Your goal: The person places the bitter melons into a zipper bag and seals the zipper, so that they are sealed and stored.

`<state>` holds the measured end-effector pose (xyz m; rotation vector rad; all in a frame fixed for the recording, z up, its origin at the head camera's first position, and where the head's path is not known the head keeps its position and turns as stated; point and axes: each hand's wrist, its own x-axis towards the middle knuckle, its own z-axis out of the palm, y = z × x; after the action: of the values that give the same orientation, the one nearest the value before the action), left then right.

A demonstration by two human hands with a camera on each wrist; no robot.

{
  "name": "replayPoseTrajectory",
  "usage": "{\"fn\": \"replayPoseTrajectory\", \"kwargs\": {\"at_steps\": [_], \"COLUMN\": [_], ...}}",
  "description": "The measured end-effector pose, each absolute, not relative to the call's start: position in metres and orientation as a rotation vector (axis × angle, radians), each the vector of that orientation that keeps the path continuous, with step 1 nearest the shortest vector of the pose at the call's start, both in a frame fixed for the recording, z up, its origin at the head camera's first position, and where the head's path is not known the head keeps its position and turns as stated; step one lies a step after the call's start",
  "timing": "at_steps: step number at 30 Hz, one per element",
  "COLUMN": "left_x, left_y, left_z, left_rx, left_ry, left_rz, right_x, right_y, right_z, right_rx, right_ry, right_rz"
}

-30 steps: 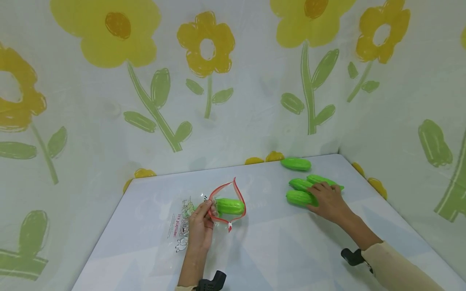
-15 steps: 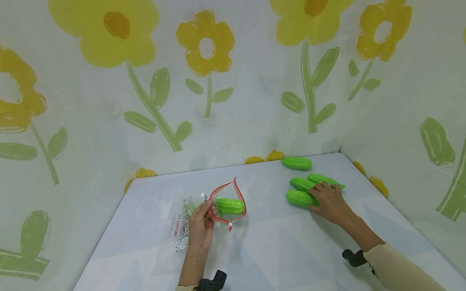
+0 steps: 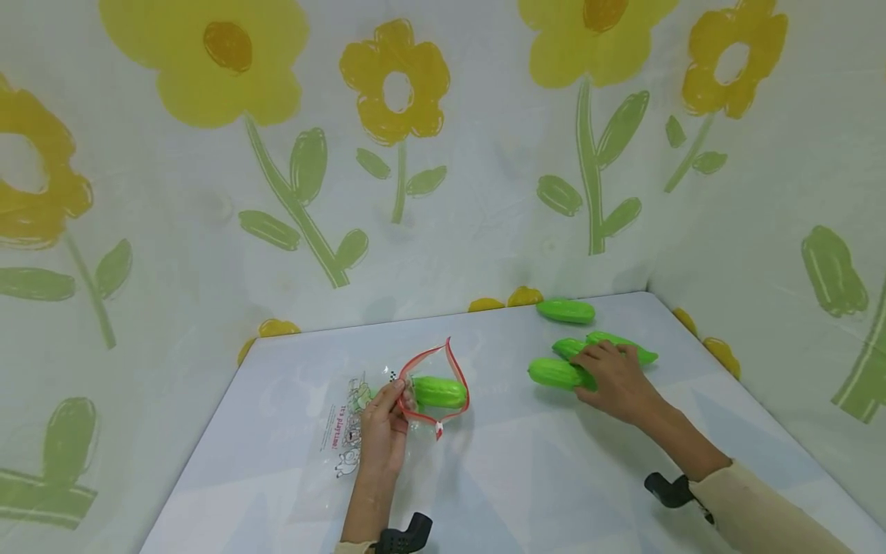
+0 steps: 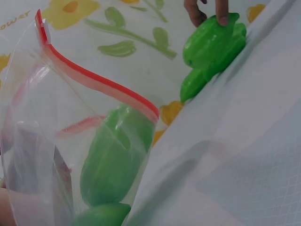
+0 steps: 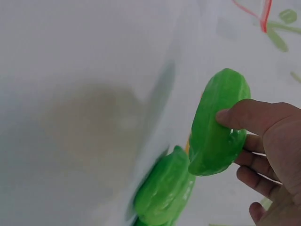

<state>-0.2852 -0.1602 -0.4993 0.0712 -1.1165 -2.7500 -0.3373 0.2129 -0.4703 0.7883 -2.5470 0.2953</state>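
Near the middle of the table my left hand pinches the edge of a clear zip bag with a red seal, its mouth spread open. Inside the bag lies a green toy cucumber; the left wrist view shows part of another cucumber below it. On the right, my right hand grips a green toy cucumber between thumb and fingers. In the right wrist view it appears raised off the table. Just behind that hand lie two more cucumbers, partly covered by it.
One more cucumber lies by the table's back edge. Printed cloth walls with yellow flowers stand behind and beside the white table. Part of the bag lies flat to the left of my left hand.
My right hand has shifted slightly left, bringing the gripped cucumber away from the two behind it. The left hand and bag have stayed in place.
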Motion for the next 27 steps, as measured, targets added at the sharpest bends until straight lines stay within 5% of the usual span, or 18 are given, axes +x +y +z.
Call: {"fn": "replayPoseTrajectory", "kwargs": {"at_steps": [27], "left_x": [-0.286], "left_y": [-0.16], "left_z": [-0.5], "left_rx": [0.065], "left_ry": [-1.14], "left_rz": [-2.745], "right_x": [-0.315], "right_y": [0.138], "right_z": [-0.443], "right_rx": [1.025], "right_ry": [-2.503], "right_rz": [0.271]}}
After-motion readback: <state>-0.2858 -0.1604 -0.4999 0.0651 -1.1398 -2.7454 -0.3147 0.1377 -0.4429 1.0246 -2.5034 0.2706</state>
